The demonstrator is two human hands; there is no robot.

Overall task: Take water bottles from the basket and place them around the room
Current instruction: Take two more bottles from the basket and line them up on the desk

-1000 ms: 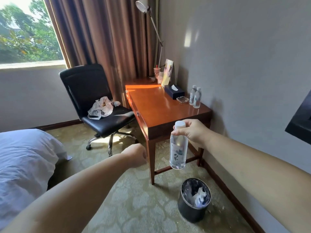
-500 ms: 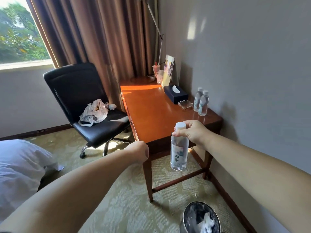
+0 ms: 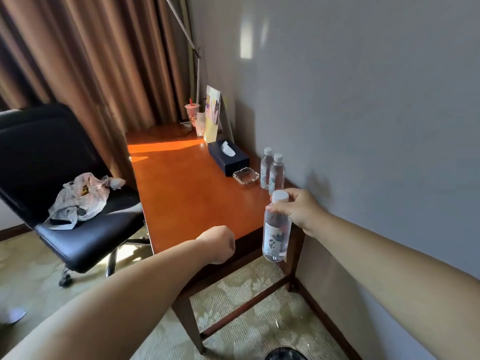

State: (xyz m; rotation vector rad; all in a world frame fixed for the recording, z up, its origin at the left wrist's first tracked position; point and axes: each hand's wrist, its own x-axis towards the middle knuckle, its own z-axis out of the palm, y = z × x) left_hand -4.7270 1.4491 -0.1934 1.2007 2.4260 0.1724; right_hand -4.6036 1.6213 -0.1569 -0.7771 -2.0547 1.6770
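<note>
Brown curtain (image 3: 91, 61) across the back, grey wall (image 3: 363, 126) along the right. Black office chair (image 3: 39, 157) at left, crumpled bag (image 3: 78, 201) on its seat. Orange-brown tabletop (image 3: 187, 193) running along the wall, sunlit at the far end. On it, close to the wall: dark tissue box (image 3: 228, 158), then a glass ashtray (image 3: 246, 175), then two standing water bottles (image 3: 276, 175) side by side near the right corner.

Smaller still, the held water bottle (image 3: 275, 235): hanging upright, long axis vertical, in front of that near corner, just short of the standing pair and apparently reaching below the surface. Pinched by the right hand (image 3: 298, 210) at the neck, just under the white cap, from the wall side; grip narrow and closed round it. Idle left hand (image 3: 219, 244) curled into a fist by the tabletop's front edge, nothing seen in it, farther from the pair.

Likely next: up and forward, away from the body, to land the base beside the pair; right hand plainly the nearer. No basket in view.
</note>
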